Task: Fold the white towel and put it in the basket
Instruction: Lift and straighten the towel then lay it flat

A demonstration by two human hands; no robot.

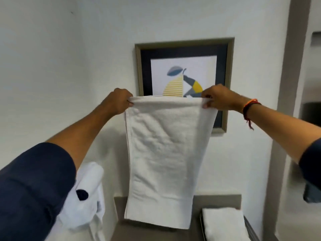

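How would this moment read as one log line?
step: folding | white towel: hanging, held up | left hand, right hand: gripping top corners | basket: not yet reached

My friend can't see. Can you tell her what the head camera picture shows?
Two hands, the left hand and the right hand, hold a white towel up by its top corners in front of a framed picture. A folded towel lies in a basket below.

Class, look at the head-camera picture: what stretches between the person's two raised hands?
In the head view, the folded top edge of the white towel spans from the left hand to the right hand, with the framed picture behind.
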